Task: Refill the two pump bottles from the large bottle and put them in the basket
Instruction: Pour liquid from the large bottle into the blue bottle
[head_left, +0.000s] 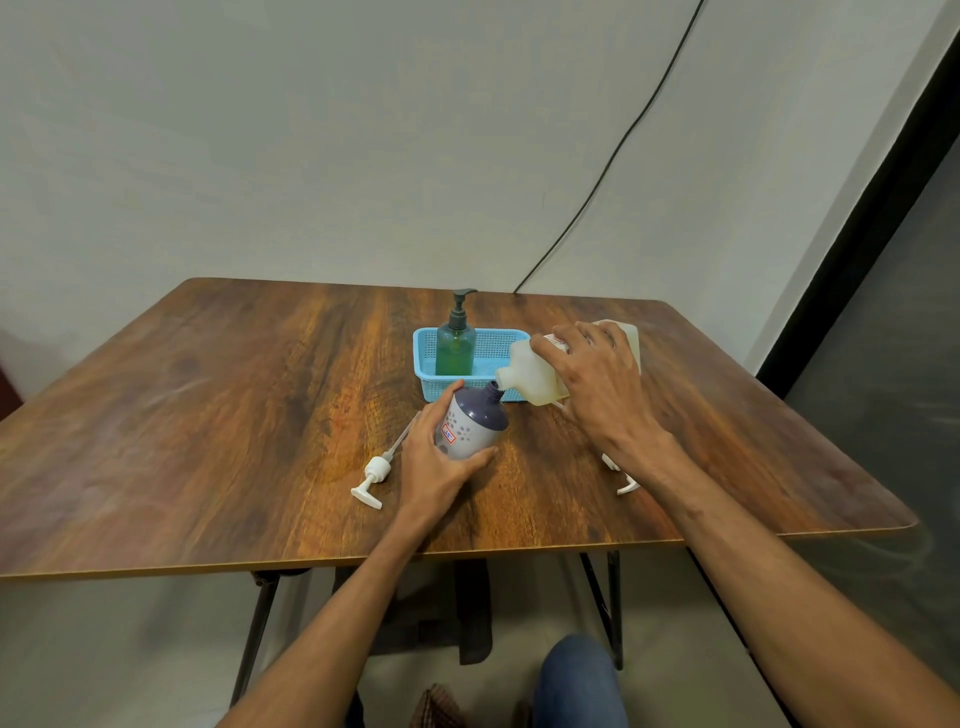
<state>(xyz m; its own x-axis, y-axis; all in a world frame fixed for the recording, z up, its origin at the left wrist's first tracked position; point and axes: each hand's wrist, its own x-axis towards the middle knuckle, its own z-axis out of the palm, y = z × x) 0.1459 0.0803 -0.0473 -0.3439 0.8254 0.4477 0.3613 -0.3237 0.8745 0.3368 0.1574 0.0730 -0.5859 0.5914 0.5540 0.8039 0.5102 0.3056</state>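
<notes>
A: While the green pump bottle (455, 347) stands capped in the basket (496, 345), which step runs?

B: Second refill. Left hand (434, 462), grip wrapped round purple bottle (474, 423), tilts it on the bench (208, 415); right hand (597, 376), grip closed on large bottle (535, 371), spout at neck.

A: Next?

B: Likely steady pouring, then refit the loose pump (375, 475).
</notes>
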